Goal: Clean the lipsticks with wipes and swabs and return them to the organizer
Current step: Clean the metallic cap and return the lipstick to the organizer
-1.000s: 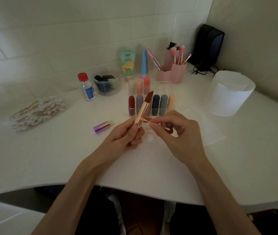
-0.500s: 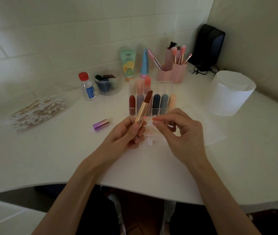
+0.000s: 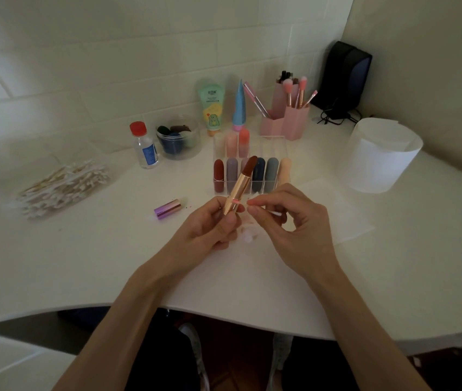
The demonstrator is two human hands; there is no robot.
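Note:
My left hand (image 3: 210, 225) grips an uncapped gold lipstick (image 3: 241, 184) by its base, its dark red tip tilted up and to the right. My right hand (image 3: 286, 224) pinches a cotton swab (image 3: 273, 213), with its near end at the lipstick's pink collar. Behind the hands stands a clear organizer (image 3: 277, 149) holding several lipsticks in two rows. A purple lipstick cap (image 3: 167, 208) lies on the table to the left. Used wipe scraps (image 3: 248, 235) lie under the hands.
A pile of cotton swabs (image 3: 63, 187) lies at the left. A red-capped bottle (image 3: 145, 145), a clear jar (image 3: 179, 141), two tubes (image 3: 211, 107), a pink brush holder (image 3: 289, 118), a wipe roll (image 3: 379, 155) and a flat wipe (image 3: 345, 215) surround the organizer. A black speaker (image 3: 345, 77) fills the corner.
Both hands have shifted slightly. My right hand brought the swab in from the right until its end reached the lipstick's collar. The lipstick stays tilted in my left hand.

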